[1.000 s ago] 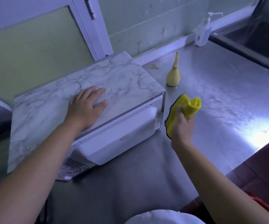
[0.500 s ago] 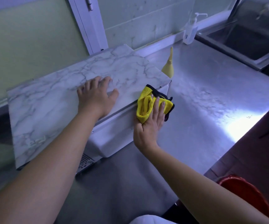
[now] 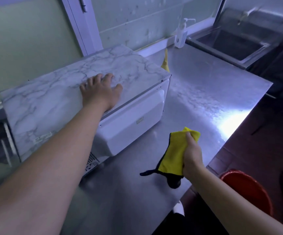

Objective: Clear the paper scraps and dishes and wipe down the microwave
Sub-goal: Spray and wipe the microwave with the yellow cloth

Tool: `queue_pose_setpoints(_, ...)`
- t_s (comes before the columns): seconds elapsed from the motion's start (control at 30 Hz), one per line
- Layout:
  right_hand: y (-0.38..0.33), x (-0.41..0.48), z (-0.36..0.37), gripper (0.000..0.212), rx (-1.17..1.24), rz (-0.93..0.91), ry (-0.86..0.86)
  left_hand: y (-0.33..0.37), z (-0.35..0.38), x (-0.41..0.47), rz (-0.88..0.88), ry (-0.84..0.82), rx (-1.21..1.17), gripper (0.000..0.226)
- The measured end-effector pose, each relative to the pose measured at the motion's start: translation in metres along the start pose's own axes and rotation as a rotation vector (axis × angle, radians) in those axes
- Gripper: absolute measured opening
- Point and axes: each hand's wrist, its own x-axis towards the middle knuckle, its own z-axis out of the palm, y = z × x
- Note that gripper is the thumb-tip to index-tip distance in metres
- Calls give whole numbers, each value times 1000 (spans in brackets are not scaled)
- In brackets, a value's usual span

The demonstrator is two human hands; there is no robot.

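Three containers are in view. A steel sink is set into the far right end of the bench; its basin is dark and its contents cannot be told. A clear pump bottle stands upright at the wall, just beside the sink's left edge; its fill level cannot be told. A red bucket sits low beyond the bench's front edge, at the lower right; its inside is not visible.

The left hand lies palm down on the marble-patterned top of the microwave, near the front edge, with fingers straight and spread, holding nothing. The right hand is over the bench in front of the microwave door and apart from it. Its fingers are curled round a folded yellow cloth with a dark border. A dark corner hangs below the hand; whether it touches the bench cannot be told.

The microwave stands at the left of the bench, close to the window frame, with its door closed. A yellow bulb-shaped object with a thin neck stands behind the microwave's far right corner, partly hidden by it.
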Motion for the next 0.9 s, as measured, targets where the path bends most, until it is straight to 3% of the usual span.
queue_pose_setpoints(0.07, -14, 6, 4, 35, 181, 97, 38, 0, 0, 0, 0, 2, 6, 51)
queue_pose_setpoints(0.13, -35, 13, 17, 28, 210, 50, 43, 1, 0, 0, -5, 5, 10, 51)
queue_pose_setpoints(0.2, -57, 19, 38, 20, 216, -108, -5, 1, 0, 1, -20, 9, 4, 50)
queue_pose_setpoints(0.3, -79, 19, 81, 22, 132, -500, -97, 1, 0, 1, -24, 7, 8, 51)
queue_pose_setpoints(0.37, -74, 17, 111, 44, -32, -702, -191, 0, -1, 1, -24, -1, 8, 52)
queue_pose_setpoints(0.43, -56, 19, 134, 69, -453, -820, -240, 0, -1, 0, -29, 9, 7, 53)
queue_pose_setpoints(0.47, -46, 22, 139, 71, -672, -873, -210, 0, -1, 0, -30, 24, 6, 53)
queue_pose_setpoints(0.53, -32, 30, 138, 64, -824, -978, -185, 1, -1, -1, -32, 51, 2, 52)
queue_pose_setpoints(0.77, 5, 90, 119, 54, -682, -1473, -113, 2, 1, 1, -51, 56, 17, 58)
queue_pose_setpoints(0.9, 20, 109, 121, 55, -557, -1496, -85, 3, 0, 2, -71, 64, 11, 62)
